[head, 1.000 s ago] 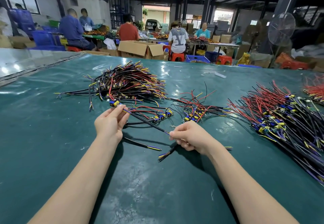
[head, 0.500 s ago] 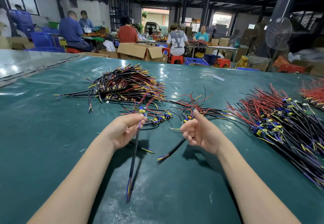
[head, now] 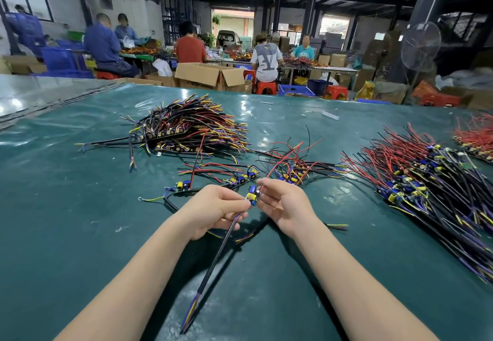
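My left hand (head: 213, 208) grips a small circuit board (head: 252, 195) with blue and yellow parts, lifted above the green table (head: 66, 220). Its black cable (head: 213, 258) hangs down toward me, ending in coloured wire tips. My right hand (head: 284, 203) is close against the board's right side and pinches its thin red wire (head: 274, 167), which runs up and away. Both hands meet at the middle of the view.
A big wire bundle pile (head: 186, 127) lies at the back left, a few loose boards (head: 218, 178) just beyond my hands, a long pile (head: 432, 180) at the right. Loose cable (head: 336, 226) lies by my right wrist. Seated people and cardboard boxes (head: 210, 75) are behind the table.
Both hands have come together over the table. The left hand lifted the board with its cable off the surface; the right hand let go of the lying cable and took the red wire.
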A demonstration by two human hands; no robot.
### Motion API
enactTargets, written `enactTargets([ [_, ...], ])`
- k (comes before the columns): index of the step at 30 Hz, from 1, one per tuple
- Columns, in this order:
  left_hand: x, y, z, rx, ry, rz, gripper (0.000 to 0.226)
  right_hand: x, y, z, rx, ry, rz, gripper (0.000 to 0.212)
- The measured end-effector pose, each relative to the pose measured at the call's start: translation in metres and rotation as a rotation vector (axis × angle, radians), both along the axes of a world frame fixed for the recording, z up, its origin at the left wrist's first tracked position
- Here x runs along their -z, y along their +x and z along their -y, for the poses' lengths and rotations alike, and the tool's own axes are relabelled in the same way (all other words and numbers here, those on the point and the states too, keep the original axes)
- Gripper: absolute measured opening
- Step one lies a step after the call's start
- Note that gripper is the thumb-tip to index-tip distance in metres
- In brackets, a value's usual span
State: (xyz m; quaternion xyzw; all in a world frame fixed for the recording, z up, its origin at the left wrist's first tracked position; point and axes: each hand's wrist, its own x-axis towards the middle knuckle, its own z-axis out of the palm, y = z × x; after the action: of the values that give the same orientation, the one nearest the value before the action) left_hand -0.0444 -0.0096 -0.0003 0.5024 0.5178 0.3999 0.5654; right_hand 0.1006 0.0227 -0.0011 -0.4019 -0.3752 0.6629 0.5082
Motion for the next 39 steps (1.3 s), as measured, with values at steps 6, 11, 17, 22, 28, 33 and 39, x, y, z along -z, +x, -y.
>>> enactTargets([
  [6,-0.006,-0.008,0.004,0.177,-0.031,0.005,0.012,0.000,0.006,-0.004,0.038,0.079,0.124,0.018],
  [11,-0.010,-0.016,0.008,0.348,-0.057,-0.034,0.015,-0.002,0.021,-0.015,0.259,0.033,0.012,0.022],
  [17,-0.008,-0.016,0.009,0.399,-0.111,-0.037,0.015,-0.003,0.038,-0.025,0.445,0.002,-0.203,0.023],
  [22,-0.011,-0.020,0.009,0.442,-0.131,-0.051,0.016,0.000,0.040,-0.027,0.487,0.046,-0.281,0.021],
  [28,-0.013,-0.023,0.008,0.451,-0.160,-0.038,0.016,0.000,0.034,-0.027,0.527,0.118,-0.195,0.020],
  [33,-0.012,-0.024,0.008,0.394,-0.142,0.031,0.013,0.000,0.056,-0.030,0.663,0.020,-0.322,0.025],
  [39,-0.007,-0.018,-0.006,-0.153,-0.057,0.318,0.009,-0.005,0.022,-0.016,0.482,0.298,0.210,0.023],
])
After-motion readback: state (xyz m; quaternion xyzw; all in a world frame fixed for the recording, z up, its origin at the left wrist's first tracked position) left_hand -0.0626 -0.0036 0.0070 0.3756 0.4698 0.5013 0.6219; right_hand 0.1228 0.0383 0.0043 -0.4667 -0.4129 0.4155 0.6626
